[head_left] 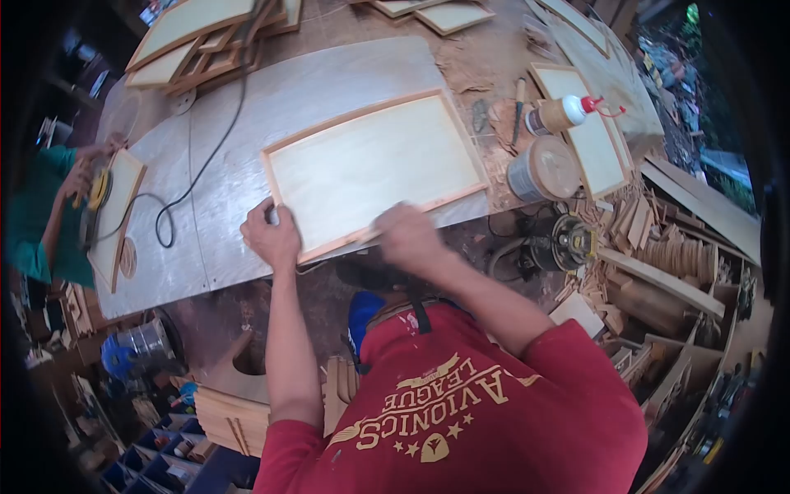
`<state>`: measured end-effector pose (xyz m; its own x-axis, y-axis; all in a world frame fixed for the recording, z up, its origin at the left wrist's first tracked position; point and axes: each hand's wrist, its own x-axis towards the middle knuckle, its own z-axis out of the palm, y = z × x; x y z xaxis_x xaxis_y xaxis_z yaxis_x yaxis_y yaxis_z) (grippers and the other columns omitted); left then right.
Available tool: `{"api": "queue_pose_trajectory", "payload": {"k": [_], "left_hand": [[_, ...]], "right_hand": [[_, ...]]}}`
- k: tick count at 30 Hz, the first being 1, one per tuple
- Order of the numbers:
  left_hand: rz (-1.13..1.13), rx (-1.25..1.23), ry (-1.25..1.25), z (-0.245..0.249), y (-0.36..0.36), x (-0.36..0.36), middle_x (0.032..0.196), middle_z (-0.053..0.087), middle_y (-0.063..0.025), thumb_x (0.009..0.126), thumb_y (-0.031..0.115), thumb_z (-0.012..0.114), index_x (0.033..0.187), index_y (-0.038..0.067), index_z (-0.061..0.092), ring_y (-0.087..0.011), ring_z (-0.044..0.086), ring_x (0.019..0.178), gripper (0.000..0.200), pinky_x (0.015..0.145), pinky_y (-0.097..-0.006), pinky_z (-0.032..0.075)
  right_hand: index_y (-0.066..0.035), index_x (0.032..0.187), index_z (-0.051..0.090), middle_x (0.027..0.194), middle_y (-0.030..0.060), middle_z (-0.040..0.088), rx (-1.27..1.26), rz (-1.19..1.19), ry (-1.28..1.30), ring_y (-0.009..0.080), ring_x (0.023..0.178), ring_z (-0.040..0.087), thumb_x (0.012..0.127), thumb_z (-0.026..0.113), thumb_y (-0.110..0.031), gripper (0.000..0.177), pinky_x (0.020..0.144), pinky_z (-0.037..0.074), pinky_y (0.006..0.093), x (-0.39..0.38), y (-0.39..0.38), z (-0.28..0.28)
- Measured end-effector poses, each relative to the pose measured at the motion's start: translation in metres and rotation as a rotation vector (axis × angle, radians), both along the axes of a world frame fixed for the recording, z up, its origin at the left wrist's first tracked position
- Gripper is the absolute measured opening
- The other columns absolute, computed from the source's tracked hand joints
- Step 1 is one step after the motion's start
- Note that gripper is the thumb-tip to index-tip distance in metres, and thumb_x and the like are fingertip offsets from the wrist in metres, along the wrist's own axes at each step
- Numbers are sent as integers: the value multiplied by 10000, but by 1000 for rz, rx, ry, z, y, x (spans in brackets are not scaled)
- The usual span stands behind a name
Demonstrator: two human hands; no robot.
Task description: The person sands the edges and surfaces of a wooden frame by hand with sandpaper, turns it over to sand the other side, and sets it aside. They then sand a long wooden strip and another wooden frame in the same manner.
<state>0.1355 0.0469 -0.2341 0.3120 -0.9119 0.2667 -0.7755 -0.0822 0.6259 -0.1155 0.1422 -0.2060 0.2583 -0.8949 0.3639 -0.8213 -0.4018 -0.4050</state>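
A shallow wooden tray (374, 165) with a pale base and a raised rim lies on the grey metal sheet, its near edge toward me. My left hand (271, 235) grips the tray's near left corner, thumb and fingers bent around the rim. My right hand (403, 235) is over the near rim, right of its middle; motion blurs it, and whether it holds anything cannot be made out. To the tray's right stand a glue bottle (559, 115) with a red tip and a round tub (543, 169). A hammer (519, 111) lies behind them.
At the left a co-worker in a green shirt (53, 214) holds a yellow power tool (100, 189) on another panel. A black cable (216, 148) crosses the metal sheet (222, 239). Stacked frames (185, 58) lie at the back left. A machine (559, 243) stands below the table's right edge.
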Motion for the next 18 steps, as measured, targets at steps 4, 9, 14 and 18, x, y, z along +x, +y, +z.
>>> {"api": "queue_pose_trajectory", "payload": {"k": [4,9,14,18], "left_hand": [[0,5,-2,-1,-1,1,1108,727,-91,864,234,707,1103,82,763,-315,581,1109,289,1057,-466,417],[20,8,13,1,1,3,1091,732,-81,863,232,713,1106,84,765,-312,583,1101,290,1045,-452,422],[22,49,35,4,1,-2,1102,733,-84,870,230,716,1112,76,764,-303,580,1103,291,1031,-445,429],[-14,18,28,2,0,1,1110,732,-92,878,224,711,1118,71,762,-303,576,1110,289,1029,-443,428]], "right_hand": [[-56,820,654,799,171,656,-18,-29,-102,391,813,638,768,626,-98,73,762,537,520,-38,6,9],[-51,864,716,848,165,701,124,-308,131,383,841,668,807,687,-101,81,789,552,489,-118,5,21],[-59,859,699,896,180,690,112,-67,-82,395,875,649,785,679,-136,109,825,543,504,-26,8,16],[-39,870,726,813,180,683,77,-272,-52,400,862,675,780,686,-152,150,828,564,499,-115,13,12]]}}
